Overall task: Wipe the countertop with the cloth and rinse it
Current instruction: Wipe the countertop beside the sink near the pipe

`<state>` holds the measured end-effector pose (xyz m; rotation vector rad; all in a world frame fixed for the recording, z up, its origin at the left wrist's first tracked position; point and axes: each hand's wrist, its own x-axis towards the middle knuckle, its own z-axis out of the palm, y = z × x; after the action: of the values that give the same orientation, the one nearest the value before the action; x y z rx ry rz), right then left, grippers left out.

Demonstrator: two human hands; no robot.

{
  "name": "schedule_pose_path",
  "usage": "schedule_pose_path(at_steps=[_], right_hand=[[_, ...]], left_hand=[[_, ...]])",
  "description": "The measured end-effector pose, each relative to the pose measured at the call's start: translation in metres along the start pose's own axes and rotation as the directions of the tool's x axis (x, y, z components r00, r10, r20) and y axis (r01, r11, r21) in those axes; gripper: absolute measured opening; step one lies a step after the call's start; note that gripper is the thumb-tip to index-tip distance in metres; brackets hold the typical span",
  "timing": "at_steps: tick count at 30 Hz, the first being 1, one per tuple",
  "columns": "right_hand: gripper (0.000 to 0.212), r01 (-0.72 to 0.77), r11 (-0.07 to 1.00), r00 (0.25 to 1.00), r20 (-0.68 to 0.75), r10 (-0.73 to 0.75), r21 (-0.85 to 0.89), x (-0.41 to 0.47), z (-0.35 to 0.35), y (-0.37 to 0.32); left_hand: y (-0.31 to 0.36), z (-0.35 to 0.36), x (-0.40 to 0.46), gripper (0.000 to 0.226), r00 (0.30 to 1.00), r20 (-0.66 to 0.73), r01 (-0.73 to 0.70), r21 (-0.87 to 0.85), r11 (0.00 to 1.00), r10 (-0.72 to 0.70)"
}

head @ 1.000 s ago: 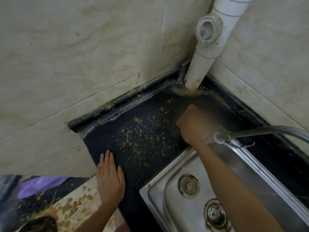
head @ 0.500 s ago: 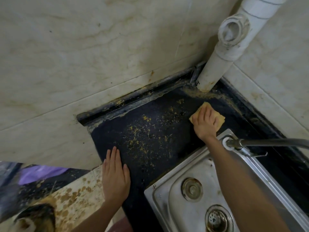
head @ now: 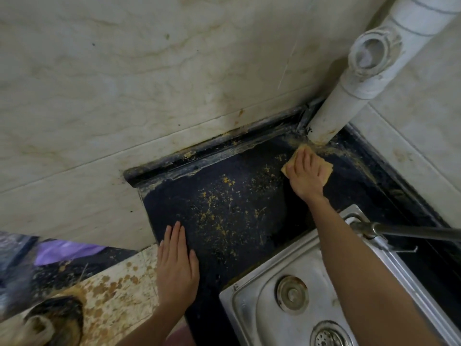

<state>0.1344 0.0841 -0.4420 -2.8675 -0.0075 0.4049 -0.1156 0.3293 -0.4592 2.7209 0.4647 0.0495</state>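
Right hand (head: 304,174), fingers flat, presses the soft, light, likely damp cloth (head: 307,164) onto the dark countertop (head: 224,196) upper right of centre by the pipe (head: 331,116); left hand (head: 177,268) rests flat, holding nothing; best held palm-down mid-cloth.

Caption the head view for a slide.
Right hand presses yellow cloth on crumb-strewn dark countertop near pipe; left hand flat.

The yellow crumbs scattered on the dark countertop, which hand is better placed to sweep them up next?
Right. The right hand already presses the yellow cloth flat near the white pipe, just beyond the yellow crumbs. The left hand lies flat on the dark countertop edge with no cloth.
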Motion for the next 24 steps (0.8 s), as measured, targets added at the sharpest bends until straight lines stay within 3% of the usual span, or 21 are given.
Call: schedule_pose_path(at_steps=[5, 9, 11, 13, 17, 21, 24], right_hand=[[0.057, 0.264, 0.959, 0.964, 0.053, -0.26, -0.105, -0.017, 0.017, -0.05], [0.073, 0.544, 0.813, 0.839, 0.111, -0.533, -0.208, -0.057, 0.025, -0.026], [0.079, 0.508, 0.834, 0.861, 0.097, -0.5, -0.213, -0.048, 0.018, -0.002], [0.069, 0.359, 0.918, 0.933, 0.06, -0.354, -0.168, -0.026, 0.01, 0.008], [0.058, 0.133, 0.987, 0.991, 0.018, -0.132, -0.091, 0.009, 0.011, -0.024], [0.057, 0.282, 0.951, 0.958, 0.09, -0.272, -0.13, -0.01, 0.019, -0.063], [0.057, 0.524, 0.823, 0.852, 0.118, -0.511, -0.219, -0.055, 0.032, -0.07]], left_hand=[[0.001, -0.002, -0.001, 0.056, 1.0, 0.021, 0.004, -0.012, 1.0, -0.004], [0.001, -0.003, 0.0, 0.056, 1.0, 0.015, 0.001, -0.013, 1.0, -0.001], [0.0, -0.002, 0.0, 0.055, 1.0, 0.008, 0.004, -0.019, 1.0, -0.004], [0.0, -0.001, 0.0, 0.054, 1.0, 0.004, 0.002, -0.023, 1.0, -0.002], [0.0, -0.001, 0.0, 0.054, 1.0, -0.01, -0.003, -0.029, 1.0, 0.002], [0.001, -0.002, 0.0, 0.055, 1.0, -0.004, -0.003, -0.037, 0.999, 0.003], [0.001, -0.003, 0.0, 0.055, 1.0, -0.003, -0.001, -0.031, 1.0, 0.001]])
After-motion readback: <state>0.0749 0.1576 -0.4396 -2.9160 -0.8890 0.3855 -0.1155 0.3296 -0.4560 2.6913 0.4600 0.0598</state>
